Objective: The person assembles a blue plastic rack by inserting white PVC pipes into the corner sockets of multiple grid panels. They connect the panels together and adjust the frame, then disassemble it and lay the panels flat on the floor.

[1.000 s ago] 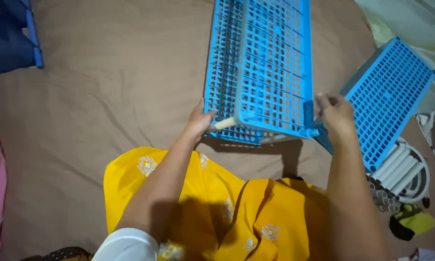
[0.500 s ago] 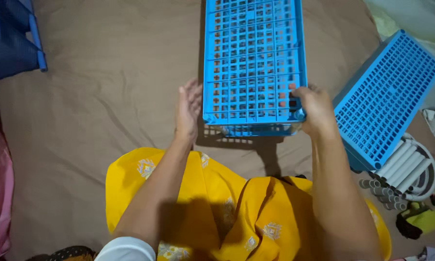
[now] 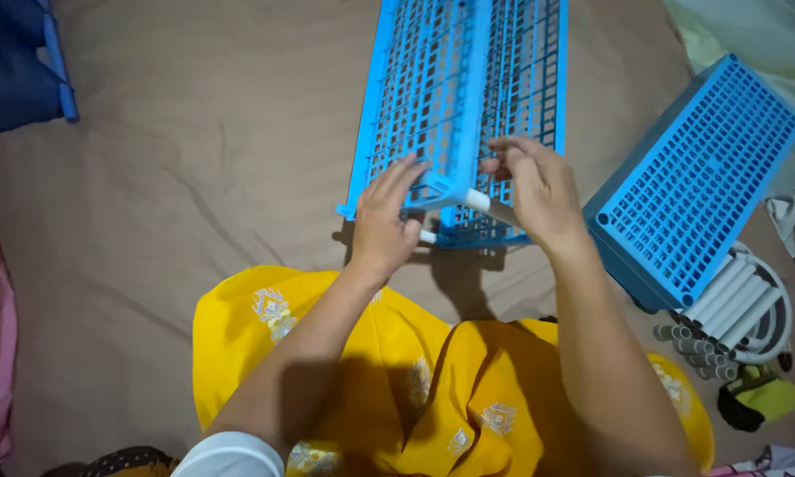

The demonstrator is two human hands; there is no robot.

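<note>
A blue plastic grid rack (image 3: 455, 97) made of stacked shelf panels lies tipped on its side on the brown cloth in front of me. My left hand (image 3: 384, 221) rests on its near corner with fingers spread over the grid. My right hand (image 3: 534, 190) grips a white tube (image 3: 481, 201) that joins the panels at the near end. A second white tube end (image 3: 427, 237) shows below the left hand.
A separate blue grid panel (image 3: 693, 181) leans at the right over a bundle of white tubes (image 3: 729, 314). A dark and yellow-green object (image 3: 760, 397) lies near them. Dark blue shelving (image 3: 18, 66) stands far left. Yellow patterned cloth (image 3: 415, 380) covers my lap.
The rack has been tipped from flat onto its side. My left hand has gone from open beside it to resting on its corner, and my right hand has shifted to the white tube.
</note>
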